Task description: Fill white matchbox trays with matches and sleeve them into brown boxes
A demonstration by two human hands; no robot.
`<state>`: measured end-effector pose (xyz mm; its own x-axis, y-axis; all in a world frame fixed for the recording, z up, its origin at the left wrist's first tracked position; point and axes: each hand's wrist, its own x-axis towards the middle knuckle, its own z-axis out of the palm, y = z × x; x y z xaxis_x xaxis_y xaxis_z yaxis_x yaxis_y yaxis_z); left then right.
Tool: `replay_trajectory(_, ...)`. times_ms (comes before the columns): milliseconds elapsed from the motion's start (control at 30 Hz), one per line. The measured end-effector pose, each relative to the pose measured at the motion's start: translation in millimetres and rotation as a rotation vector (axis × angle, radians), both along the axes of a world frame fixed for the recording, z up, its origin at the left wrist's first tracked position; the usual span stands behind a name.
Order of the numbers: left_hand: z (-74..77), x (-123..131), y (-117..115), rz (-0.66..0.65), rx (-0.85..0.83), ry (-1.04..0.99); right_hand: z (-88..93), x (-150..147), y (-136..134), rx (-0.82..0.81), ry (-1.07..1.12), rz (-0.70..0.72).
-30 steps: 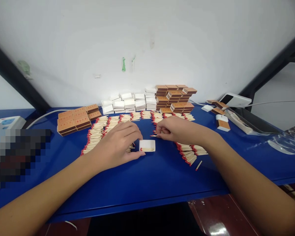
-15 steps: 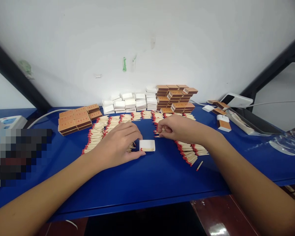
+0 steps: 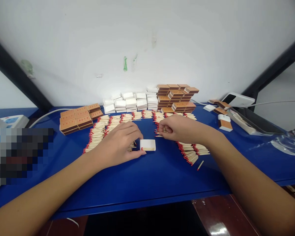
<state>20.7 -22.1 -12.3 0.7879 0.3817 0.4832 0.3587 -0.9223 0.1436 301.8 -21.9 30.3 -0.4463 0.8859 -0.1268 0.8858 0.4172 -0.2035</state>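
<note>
A white matchbox tray [image 3: 147,144] lies on the blue table with a few red-tipped matches along its near side. My left hand [image 3: 121,141] grips its left end between thumb and fingers. To the right of the tray, my right hand [image 3: 178,127] is closed in a pinch at the edge of the right-hand matches [image 3: 186,150]. Whatever sits between those fingertips is too small or hidden to make out. More matches [image 3: 98,131] spread in rows on the left, partly covered by my left hand. One loose match [image 3: 200,165] lies apart at the right.
White trays [image 3: 131,101] and brown matchbox sleeves [image 3: 177,98] are stacked against the wall. Orange-topped matchboxes [image 3: 78,118] form a block at left. A power strip [image 3: 17,121] stands far left. At right are a white device [image 3: 238,99], a dark open case [image 3: 255,121] and scattered boxes [image 3: 225,125].
The view has shifted very slightly. Both hands hold nearly the same places, the right fingers curling a little tighter by the matches.
</note>
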Motion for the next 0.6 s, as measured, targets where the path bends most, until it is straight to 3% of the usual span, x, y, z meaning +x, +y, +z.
replay_trajectory(600, 1.4, -0.4, -0.1, 0.004, -0.021, 0.014, 1.4, 4.5, 1.1, -0.090, 0.002, -0.016)
